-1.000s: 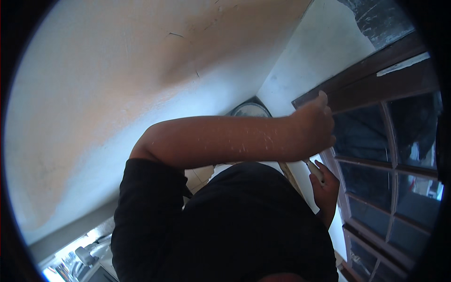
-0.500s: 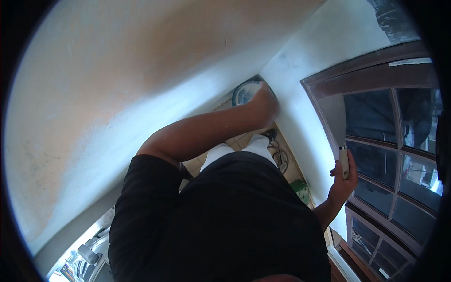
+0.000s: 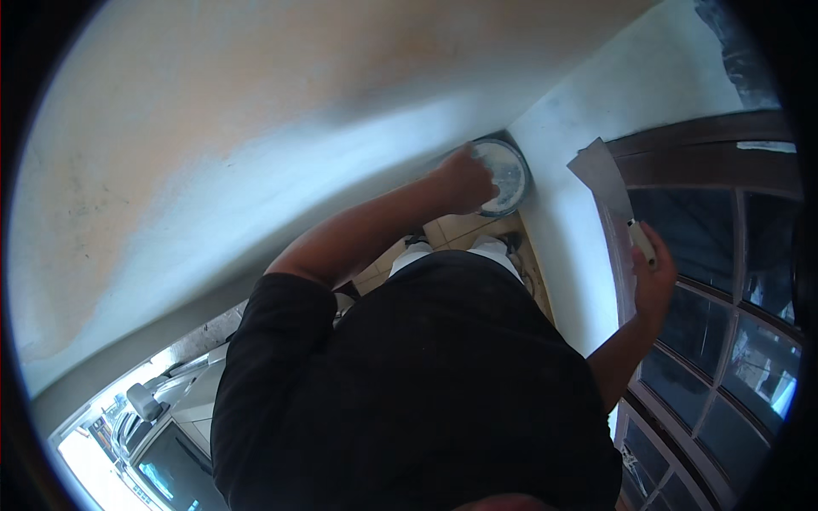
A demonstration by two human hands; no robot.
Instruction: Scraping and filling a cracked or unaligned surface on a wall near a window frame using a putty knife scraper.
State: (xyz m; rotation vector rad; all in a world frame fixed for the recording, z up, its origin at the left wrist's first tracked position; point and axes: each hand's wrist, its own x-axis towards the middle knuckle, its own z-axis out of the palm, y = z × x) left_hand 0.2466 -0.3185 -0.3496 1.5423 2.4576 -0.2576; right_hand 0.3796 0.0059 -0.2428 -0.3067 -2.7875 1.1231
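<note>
My left hand [image 3: 466, 180] is stretched out over the near-left side of a round tub [image 3: 526, 175] with whitish paste [image 3: 506, 174] in it. Its fingers are curled in, and whatever they may hold is hidden. On the right, my right hand [image 3: 654, 271] grips the pale handle of a wide-bladed putty knife [image 3: 608, 175]. The grey blade points up and away, in front of the white wall beside the window frame.
A patchy white and tan wall [image 3: 256, 128] runs along the left and meets another wall at the corner behind the tub. A dark-framed paned window [image 3: 682, 223] is close on the right. Tiled floor [image 3: 456, 225] shows around my feet; a vehicle [image 3: 175, 451] stands lower left.
My right hand has raised the putty knife up and away, showing more of its blade. The left hand has shifted leftward relative to the tub, uncovering more of it. The whole view has turned slightly.
</note>
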